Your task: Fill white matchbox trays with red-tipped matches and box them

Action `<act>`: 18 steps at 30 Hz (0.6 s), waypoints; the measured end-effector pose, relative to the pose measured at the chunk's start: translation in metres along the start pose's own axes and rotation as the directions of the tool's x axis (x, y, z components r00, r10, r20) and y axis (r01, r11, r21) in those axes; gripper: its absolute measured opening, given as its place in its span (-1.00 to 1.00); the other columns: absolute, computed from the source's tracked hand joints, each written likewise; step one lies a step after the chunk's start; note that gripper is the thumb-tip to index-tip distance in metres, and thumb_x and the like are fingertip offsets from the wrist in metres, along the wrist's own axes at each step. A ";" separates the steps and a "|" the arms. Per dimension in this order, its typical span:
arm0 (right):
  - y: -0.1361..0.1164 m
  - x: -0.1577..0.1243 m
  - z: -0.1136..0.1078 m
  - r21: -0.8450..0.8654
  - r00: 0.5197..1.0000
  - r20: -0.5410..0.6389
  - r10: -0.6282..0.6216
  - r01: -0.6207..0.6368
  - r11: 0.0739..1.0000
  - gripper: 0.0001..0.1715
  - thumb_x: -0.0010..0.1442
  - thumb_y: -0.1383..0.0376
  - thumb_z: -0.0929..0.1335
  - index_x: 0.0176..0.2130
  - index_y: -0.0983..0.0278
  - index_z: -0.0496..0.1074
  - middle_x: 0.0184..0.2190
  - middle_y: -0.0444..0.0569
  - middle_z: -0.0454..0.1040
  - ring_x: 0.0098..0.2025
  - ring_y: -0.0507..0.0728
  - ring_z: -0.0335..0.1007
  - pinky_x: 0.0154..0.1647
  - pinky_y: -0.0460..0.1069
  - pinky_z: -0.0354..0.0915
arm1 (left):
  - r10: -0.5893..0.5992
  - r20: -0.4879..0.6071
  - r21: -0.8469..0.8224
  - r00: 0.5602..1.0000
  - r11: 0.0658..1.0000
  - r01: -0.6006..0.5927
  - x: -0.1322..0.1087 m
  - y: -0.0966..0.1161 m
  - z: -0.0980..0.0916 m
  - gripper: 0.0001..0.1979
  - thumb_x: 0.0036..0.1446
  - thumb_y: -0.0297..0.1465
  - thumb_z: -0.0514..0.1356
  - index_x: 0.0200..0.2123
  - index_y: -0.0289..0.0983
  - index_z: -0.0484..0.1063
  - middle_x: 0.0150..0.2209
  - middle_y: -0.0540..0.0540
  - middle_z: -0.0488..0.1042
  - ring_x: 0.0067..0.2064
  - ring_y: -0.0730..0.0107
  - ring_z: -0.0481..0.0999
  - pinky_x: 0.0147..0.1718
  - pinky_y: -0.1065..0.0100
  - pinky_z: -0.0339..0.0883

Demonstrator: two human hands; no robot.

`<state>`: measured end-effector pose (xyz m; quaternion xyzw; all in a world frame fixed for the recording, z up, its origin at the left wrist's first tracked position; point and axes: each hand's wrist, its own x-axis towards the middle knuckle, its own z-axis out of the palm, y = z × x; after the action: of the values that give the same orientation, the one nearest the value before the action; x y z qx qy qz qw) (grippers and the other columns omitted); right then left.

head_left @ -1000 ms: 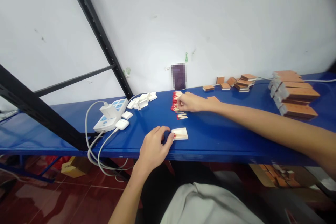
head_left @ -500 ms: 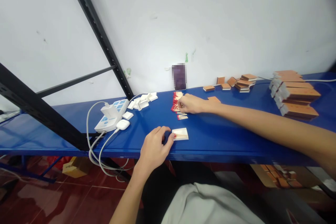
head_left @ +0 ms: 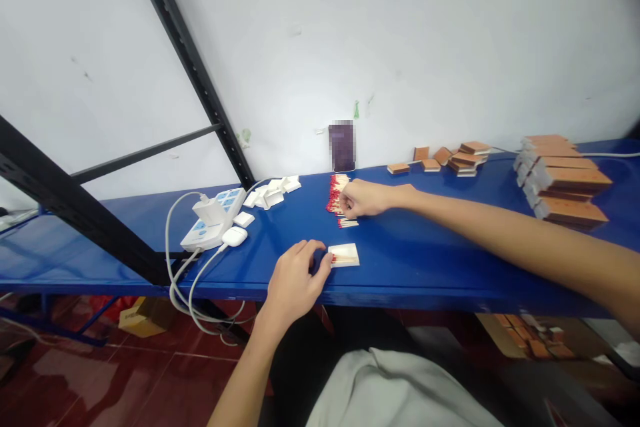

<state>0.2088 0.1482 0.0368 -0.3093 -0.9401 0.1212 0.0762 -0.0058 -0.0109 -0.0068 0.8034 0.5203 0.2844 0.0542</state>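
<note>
Near the front edge of the blue table, my left hand point(head_left: 296, 277) is curled with its thumb at the left end of a white matchbox tray point(head_left: 353, 249). A few red-tipped matches point(head_left: 345, 258) lie in the tray. Further back, a pile of red-headed matches point(head_left: 337, 187) is spread out, heads to the left. My right hand point(head_left: 367, 197) reaches in from the right, its fingers closed in a pinch on matches at the pile's right side; the fingertips are partly hidden. A short row of matches point(head_left: 349, 223) lies just below this hand.
Empty white trays point(head_left: 270, 193) lie left, by a power strip point(head_left: 215, 221), a white earbud case point(head_left: 235, 236) and cables. Brown matchboxes point(head_left: 465, 159) lie at the back right; bigger stacks point(head_left: 570, 180) stand far right. A phone point(head_left: 343, 147) leans against the wall.
My right hand has shifted slightly over the match pile, with its wrist raised more. A brown matchbox piece behind the right wrist is now hidden. My left hand stays at the tray.
</note>
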 end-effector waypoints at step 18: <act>-0.003 -0.001 -0.004 0.001 0.998 0.024 -0.058 0.058 0.998 -0.83 0.06 0.33 0.28 -0.52 0.30 0.40 -0.62 -0.17 0.32 -0.54 -0.01 0.10 -0.48 -0.06 -0.01 | 0.004 -0.009 -0.014 1.000 1.000 -0.004 -0.001 -0.001 0.000 -0.79 0.36 -0.25 0.08 -0.17 -0.23 0.45 -0.38 -0.03 0.43 -0.32 0.29 0.43 -0.34 0.32 0.18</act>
<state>0.2087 0.1459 0.0415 -0.2804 -0.9496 0.1226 0.0684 -0.0066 -0.0114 -0.0075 0.8029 0.5168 0.2918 0.0568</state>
